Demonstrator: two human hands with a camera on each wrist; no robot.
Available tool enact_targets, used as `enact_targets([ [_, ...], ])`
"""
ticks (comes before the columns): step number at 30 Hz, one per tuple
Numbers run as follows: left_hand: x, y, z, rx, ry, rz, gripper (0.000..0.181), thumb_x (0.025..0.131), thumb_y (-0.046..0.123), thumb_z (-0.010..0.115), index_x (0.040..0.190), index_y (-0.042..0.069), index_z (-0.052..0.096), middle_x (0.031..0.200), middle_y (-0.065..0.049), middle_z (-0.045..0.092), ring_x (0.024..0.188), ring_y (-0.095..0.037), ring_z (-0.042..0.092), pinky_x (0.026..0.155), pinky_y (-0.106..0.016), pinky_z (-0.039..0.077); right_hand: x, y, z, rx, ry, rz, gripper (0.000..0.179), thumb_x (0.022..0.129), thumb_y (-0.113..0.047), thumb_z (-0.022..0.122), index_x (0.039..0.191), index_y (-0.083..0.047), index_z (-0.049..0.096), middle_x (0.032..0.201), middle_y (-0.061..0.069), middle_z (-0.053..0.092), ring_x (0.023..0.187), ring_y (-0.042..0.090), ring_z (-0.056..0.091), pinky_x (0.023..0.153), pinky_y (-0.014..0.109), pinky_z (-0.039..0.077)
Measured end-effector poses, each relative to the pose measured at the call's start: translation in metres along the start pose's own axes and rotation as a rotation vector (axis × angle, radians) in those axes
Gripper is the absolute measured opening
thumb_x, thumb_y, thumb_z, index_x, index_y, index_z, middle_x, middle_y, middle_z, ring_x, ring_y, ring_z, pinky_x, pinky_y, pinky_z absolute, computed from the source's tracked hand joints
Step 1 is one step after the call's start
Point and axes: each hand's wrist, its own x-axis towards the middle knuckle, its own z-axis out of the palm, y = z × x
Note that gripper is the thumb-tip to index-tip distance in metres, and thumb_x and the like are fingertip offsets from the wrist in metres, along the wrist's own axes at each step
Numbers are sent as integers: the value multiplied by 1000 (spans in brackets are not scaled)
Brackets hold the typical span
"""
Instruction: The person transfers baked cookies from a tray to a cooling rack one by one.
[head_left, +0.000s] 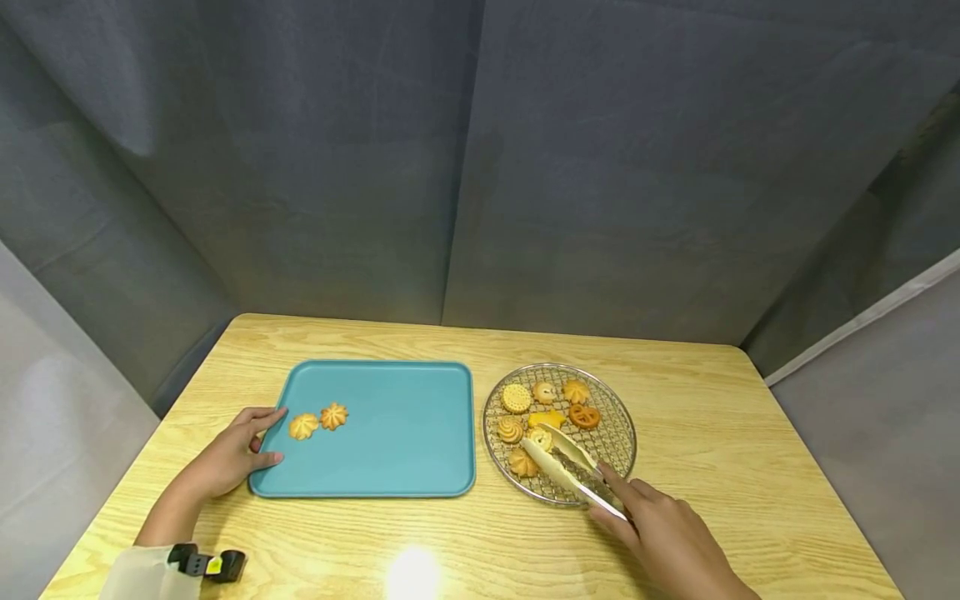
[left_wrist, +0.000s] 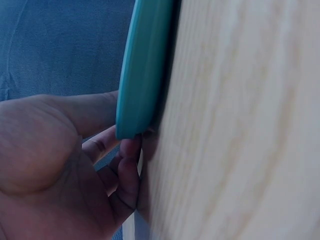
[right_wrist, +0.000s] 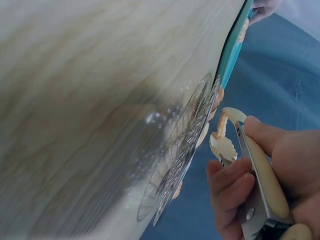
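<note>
My right hand point(head_left: 663, 529) grips a pair of tongs point(head_left: 558, 467) with pale tips and metal arms. Between the tips sits a pale swirl cookie point(head_left: 539, 439), seen edge-on as a browned cookie point(right_wrist: 221, 125) in the right wrist view, just off the rack. Under the tongs lies a round wire rack point(head_left: 618, 454) bearing several cookies, among them a pretzel-shaped cookie point(head_left: 584, 416) and a star-shaped cookie point(head_left: 547, 418). At the left, my left hand point(head_left: 232, 454) holds the edge of a blue tray point(head_left: 397, 433), thumb and fingers at its rim. Two flower-shaped cookies point(head_left: 333, 416) lie on the tray.
Tray and rack stand side by side on a light wooden table point(head_left: 697, 417), with a narrow gap between them. Grey curtains point(head_left: 450, 167) hang behind the table and along its sides. A black strap point(head_left: 206, 563) is around the left wrist.
</note>
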Motion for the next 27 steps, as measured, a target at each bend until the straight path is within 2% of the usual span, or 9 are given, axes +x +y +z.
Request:
enact_targets([
  [3, 0, -1, 0, -1, 0, 0, 75, 94, 4, 73, 156, -8, 35, 150, -30, 33, 89, -23, 41, 70, -28, 37, -4, 7, -1, -19, -24, 18, 63, 97, -52, 68, 147, -15, 61, 109, 9, 73, 86, 28, 73, 75, 51, 57],
  [6, 0, -1, 0, -2, 1, 2, 75, 93, 4, 73, 156, -9, 35, 150, -30, 33, 89, -23, 41, 70, -28, 37, -6, 11, -3, -17, -59, 34, 65, 97, -54, 67, 147, -13, 60, 116, 15, 72, 90, 33, 73, 78, 55, 57],
  [10, 1, -2, 0, 0, 1, 6, 75, 93, 4, 73, 156, -8, 35, 150, -30, 34, 88, -23, 40, 70, -28, 38, -8, 14, -4, -21, -98, 34, 66, 98, -55, 65, 149, -13, 58, 113, 12, 73, 88, 31, 73, 77, 53, 57],
  [15, 0, -1, 0, 4, -2, 5, 75, 93, 4, 74, 157, -8, 35, 151, -30, 33, 87, -22, 40, 69, -29, 37, -12, 16, -3, -41, -89, 14, 64, 97, -51, 68, 150, -15, 58, 100, 3, 71, 79, 23, 70, 72, 48, 57],
  [22, 0, 1, 0, 1, 0, -1, 75, 94, 4, 73, 157, -8, 35, 151, -30, 33, 87, -22, 40, 69, -28, 37, -12, 18, 0, -55, -94, 11, 66, 97, -53, 67, 150, -16, 57, 90, -3, 65, 70, 16, 64, 66, 44, 55],
  [25, 0, 1, -1, 7, 2, 6, 75, 94, 5, 73, 156, -9, 35, 150, -31, 33, 86, -21, 40, 69, -28, 37, -12, 17, 1, -68, -86, 15, 67, 96, -54, 69, 149, -14, 58, 88, -2, 64, 67, 15, 62, 64, 44, 54],
  [27, 0, 2, -1, 8, 4, 7, 75, 94, 6, 74, 156, -9, 35, 150, -32, 33, 86, -21, 40, 68, -28, 36, -12, 17, 1, -79, -76, 14, 69, 95, -55, 70, 148, -11, 58, 92, 3, 67, 69, 18, 65, 65, 46, 55],
])
